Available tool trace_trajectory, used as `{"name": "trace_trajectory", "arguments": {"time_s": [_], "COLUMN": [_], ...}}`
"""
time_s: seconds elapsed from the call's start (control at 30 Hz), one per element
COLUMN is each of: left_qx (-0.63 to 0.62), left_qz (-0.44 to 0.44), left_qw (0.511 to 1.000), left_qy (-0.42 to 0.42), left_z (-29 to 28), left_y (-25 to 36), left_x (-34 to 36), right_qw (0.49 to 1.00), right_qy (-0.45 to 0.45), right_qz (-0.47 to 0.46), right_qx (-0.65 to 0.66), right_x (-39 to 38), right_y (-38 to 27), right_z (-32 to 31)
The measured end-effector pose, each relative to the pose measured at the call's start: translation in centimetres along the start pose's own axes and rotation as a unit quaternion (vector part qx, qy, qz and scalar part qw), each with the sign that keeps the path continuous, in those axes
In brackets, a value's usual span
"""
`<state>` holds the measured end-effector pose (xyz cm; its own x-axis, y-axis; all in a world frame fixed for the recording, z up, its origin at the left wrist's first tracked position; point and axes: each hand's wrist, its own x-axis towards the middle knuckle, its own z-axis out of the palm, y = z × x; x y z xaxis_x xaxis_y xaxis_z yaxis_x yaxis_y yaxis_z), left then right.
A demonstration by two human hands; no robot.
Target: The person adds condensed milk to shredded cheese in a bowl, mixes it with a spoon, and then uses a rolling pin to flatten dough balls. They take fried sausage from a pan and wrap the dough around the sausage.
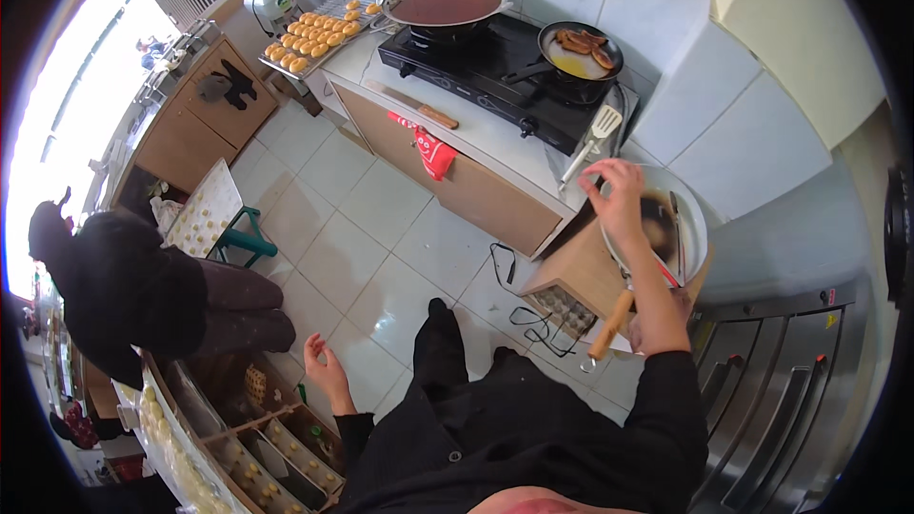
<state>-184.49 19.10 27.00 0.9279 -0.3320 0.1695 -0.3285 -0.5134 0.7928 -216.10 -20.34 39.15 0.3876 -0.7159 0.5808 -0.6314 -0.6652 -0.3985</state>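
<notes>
My right hand [617, 192] is raised over the left side of a pale round bowl [700, 228] with dark brown contents. Its fingers curve leftward, with thumb and fingertips slightly apart, and I see nothing held. Close to the fingertips, apparently not touching them, is the handle end of a slotted spatula [602, 126] lying by the stove. A long thin utensil [677, 227] rests in the bowl. Below the bowl's rim sticks out a wooden handle [611, 324], partly behind my forearm. Low at my side, my left hand [327, 373] hangs empty with loosely spread fingers.
On the black stove [466, 71] stand a frying pan [581, 49] with browned pieces in yellow oil and a wide pan [447, 2] of reddish-brown liquid. Golden buns fill a rack [314, 35]. A person [143, 276] bends at left. Black cords [543, 324] lie near my feet.
</notes>
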Motion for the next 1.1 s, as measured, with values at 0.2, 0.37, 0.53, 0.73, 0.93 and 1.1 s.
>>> {"name": "trace_trajectory", "arguments": {"time_s": [0.2,0.37,0.53,0.73,0.93,1.1], "left_qx": [-0.027,-0.049,-0.062,-0.040,-0.009,-0.001], "left_qz": [0.029,0.069,0.088,0.098,0.138,0.145], "left_qw": [0.999,0.996,0.994,0.993,0.989,0.986], "left_qy": [0.017,-0.015,-0.036,-0.045,-0.060,-0.084], "left_z": [4.6,9.0,14.9,21.9,27.9,31.4], "left_y": [0.6,2.8,6.0,10.1,17.4,19.3], "left_x": [12.6,20.8,26.2,30.8,34.8,36.4], "right_qw": [0.989,0.981,0.963,0.945,0.959,0.951], "right_qy": [-0.060,-0.012,0.007,-0.008,-0.109,-0.156], "right_qz": [0.085,0.096,0.164,0.199,0.117,0.070], "right_qx": [-0.105,-0.168,-0.214,-0.260,-0.234,-0.257], "right_x": [6.6,11.7,17.1,24.5,30.4,32.8], "right_y": [2.1,3.0,7.7,17.2,25.5,29.4], "right_z": [3.2,5.2,6.7,11.4,17.7,20.3]}}
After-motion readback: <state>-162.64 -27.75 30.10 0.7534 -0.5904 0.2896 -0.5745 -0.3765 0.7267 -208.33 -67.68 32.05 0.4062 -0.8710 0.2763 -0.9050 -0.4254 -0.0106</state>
